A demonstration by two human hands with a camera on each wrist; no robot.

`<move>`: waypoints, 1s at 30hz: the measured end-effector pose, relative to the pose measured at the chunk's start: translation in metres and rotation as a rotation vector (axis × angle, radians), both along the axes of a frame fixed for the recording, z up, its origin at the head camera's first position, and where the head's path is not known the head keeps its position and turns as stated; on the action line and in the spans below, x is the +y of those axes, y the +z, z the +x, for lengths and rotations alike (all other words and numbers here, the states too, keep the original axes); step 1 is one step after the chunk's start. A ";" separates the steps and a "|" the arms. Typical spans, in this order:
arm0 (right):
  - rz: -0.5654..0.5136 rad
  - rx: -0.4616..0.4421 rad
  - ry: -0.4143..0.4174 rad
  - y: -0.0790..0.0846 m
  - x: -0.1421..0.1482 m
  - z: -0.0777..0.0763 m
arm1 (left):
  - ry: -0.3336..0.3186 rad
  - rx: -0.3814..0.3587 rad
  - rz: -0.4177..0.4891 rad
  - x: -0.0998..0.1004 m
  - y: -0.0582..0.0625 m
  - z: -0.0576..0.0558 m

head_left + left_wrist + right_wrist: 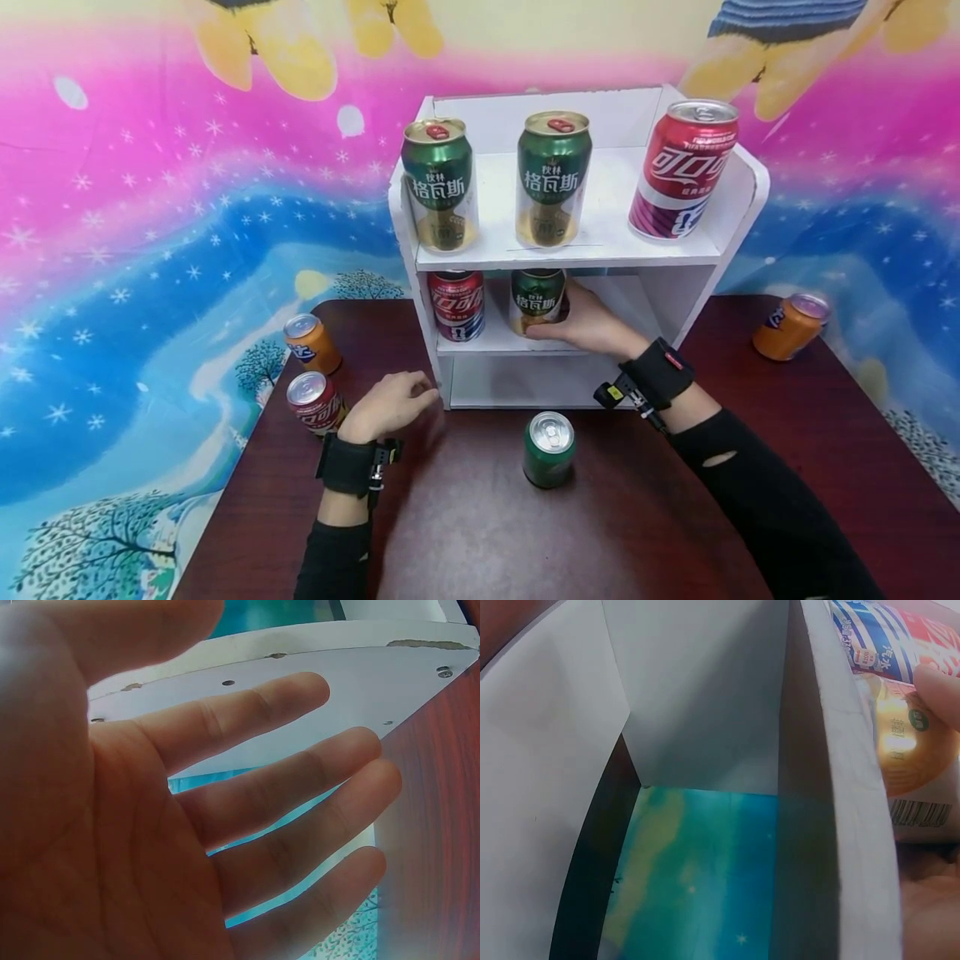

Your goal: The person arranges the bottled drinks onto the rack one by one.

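Note:
On the middle shelf my right hand (600, 323) grips a green and gold drink can (536, 298), thumb at its front and fingers round its right side. The same can, gold with a barcode, appears at the right edge of the right wrist view, with a fingertip (939, 694) against it. A red cola can (457, 307) stands just left of it on that shelf. My left hand (393, 406) hovers over the table by the shelf's left side. Its fingers (277, 787) are spread and nothing is in the palm.
The white shelf unit (480, 258) carries two green cans (553, 179) and a red can (684, 171) on top. A green can (550, 450) stands on the table (480, 533) before it. Orange cans stand left (312, 343) and right (791, 327), with a red can (317, 403) near the left wrist.

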State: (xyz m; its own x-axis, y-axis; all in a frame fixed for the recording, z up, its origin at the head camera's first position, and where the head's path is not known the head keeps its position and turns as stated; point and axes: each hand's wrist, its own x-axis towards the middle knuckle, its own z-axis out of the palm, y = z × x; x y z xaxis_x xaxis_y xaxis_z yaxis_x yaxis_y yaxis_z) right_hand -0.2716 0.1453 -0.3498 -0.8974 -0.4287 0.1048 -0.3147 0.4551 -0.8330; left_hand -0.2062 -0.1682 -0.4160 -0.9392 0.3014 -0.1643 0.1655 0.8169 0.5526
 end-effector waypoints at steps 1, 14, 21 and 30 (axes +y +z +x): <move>-0.003 -0.005 -0.007 0.000 0.000 0.001 | 0.000 0.001 -0.001 0.000 0.000 0.000; 0.008 0.017 -0.036 0.007 -0.004 0.006 | -0.003 -0.001 0.007 0.000 0.003 -0.001; 0.014 0.014 0.008 0.000 0.002 0.000 | -0.005 0.002 0.011 0.000 0.003 0.000; 0.015 -0.001 0.030 0.001 0.003 0.005 | -0.007 0.001 0.014 -0.001 0.003 0.002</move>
